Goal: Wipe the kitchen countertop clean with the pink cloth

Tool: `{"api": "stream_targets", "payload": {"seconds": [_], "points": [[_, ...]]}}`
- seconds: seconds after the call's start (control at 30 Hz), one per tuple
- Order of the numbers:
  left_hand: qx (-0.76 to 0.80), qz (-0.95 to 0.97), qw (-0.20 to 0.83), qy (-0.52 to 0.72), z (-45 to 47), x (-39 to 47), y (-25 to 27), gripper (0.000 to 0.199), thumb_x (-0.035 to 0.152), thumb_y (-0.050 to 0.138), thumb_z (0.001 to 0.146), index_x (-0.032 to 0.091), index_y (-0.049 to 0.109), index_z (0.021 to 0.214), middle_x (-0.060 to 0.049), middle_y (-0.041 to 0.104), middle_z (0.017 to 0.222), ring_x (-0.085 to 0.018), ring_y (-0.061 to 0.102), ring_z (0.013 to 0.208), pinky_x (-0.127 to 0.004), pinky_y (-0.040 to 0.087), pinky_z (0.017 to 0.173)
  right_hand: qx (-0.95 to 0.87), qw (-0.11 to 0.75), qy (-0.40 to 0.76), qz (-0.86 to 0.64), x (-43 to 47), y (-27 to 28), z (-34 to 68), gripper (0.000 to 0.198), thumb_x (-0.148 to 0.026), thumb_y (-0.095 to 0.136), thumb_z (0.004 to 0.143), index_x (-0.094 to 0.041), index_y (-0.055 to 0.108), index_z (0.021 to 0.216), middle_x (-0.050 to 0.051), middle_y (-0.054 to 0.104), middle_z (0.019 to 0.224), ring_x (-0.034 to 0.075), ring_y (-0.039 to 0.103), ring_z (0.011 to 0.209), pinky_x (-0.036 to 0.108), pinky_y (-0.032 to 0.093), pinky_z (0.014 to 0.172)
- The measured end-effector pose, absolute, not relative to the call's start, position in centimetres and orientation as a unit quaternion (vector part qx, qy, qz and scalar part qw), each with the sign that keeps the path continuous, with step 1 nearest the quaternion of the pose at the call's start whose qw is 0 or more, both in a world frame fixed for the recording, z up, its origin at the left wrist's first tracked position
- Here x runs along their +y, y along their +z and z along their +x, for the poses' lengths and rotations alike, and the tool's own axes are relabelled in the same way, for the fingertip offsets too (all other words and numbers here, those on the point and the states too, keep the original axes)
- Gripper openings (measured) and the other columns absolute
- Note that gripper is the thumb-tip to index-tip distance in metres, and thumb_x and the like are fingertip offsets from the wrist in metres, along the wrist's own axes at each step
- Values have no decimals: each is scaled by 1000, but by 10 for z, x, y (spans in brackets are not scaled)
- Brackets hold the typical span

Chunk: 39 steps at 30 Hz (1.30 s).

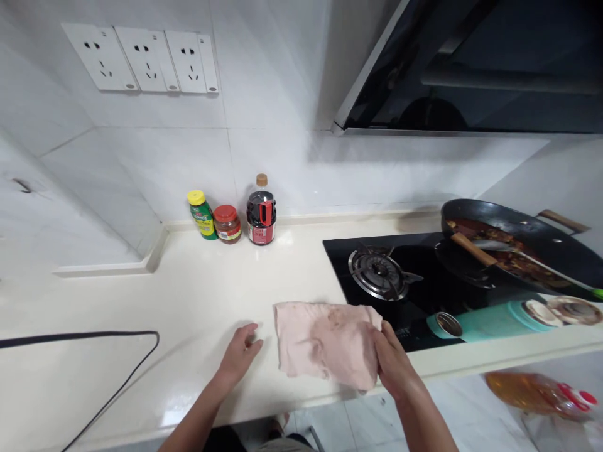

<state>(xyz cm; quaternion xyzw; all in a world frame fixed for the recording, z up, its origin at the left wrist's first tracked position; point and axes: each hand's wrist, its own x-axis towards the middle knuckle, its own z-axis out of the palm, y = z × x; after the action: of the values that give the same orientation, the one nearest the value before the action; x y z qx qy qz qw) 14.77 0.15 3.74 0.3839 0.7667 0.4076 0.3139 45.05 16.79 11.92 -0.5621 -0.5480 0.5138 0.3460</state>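
A folded pale pink cloth (pixel 325 345) with brownish stains lies at the counter's front edge, its right part near the stove's corner. My right hand (pixel 392 363) grips the cloth's right edge, thumb on top and the other fingers partly hidden. To the left of the cloth, my left hand (pixel 241 353) hovers low over the white counter (pixel 202 301). Its fingers are apart and loosely bent, holding nothing and not touching the cloth.
A gas burner (pixel 378 272) and a wok (pixel 527 245) with food and a utensil stand right. Teal container (pixel 494 323) at the stove's front. Soy sauce bottle (pixel 261 213), red-lidded jar (pixel 227 224) and green bottle (pixel 202 215) by the wall. Black cable (pixel 127 376) left; range hood (pixel 471 75) overhead.
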Motion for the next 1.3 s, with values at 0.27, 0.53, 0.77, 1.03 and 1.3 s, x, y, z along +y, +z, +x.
{"api": "stream_targets", "payload": {"seconds": [0.27, 0.53, 0.77, 1.03, 1.3], "points": [[800, 331, 277, 418, 117, -46, 46, 50, 55, 55, 82, 18, 66, 114, -13, 71, 114, -24, 71, 92, -44, 59, 86, -666, 160, 600, -413, 125, 103, 386, 60, -68, 43, 96, -25, 49, 136, 14, 53, 142, 26, 59, 122, 42, 56, 91], [831, 373, 178, 372, 98, -56, 49, 42, 52, 48, 90, 21, 68, 108, -10, 72, 108, -21, 71, 85, -37, 60, 75, -834, 93, 363, -406, 119, 76, 337, 58, -57, 57, 94, -30, 55, 146, 10, 30, 163, 44, 13, 151, 70, 2, 119], [851, 405, 83, 324, 75, -6, 48, 34, 39, 54, 89, 21, 72, 112, -16, 64, 127, -36, 55, 123, -59, 43, 106, -922, -4, 298, -247, 75, 51, 340, 70, -67, 65, 90, -40, 46, 152, 3, 4, 169, 43, -8, 152, 70, -10, 117], [884, 451, -61, 103, 40, 24, 37, 41, 38, 48, 99, 20, 65, 131, -20, 51, 150, -37, 43, 140, -56, 39, 110, -898, 46, 120, -420, 118, 28, 472, 58, -54, 63, 92, -37, 54, 147, 8, 21, 166, 43, 13, 151, 68, 25, 116], [877, 462, -70, 115, 31, 37, 24, 55, 45, 43, 97, 15, 59, 141, -24, 44, 156, -40, 35, 147, -58, 35, 114, -912, 70, 94, -394, 148, 5, 459, 59, -64, 66, 87, -38, 62, 140, 13, 38, 159, 50, 34, 142, 70, 34, 109]]}}
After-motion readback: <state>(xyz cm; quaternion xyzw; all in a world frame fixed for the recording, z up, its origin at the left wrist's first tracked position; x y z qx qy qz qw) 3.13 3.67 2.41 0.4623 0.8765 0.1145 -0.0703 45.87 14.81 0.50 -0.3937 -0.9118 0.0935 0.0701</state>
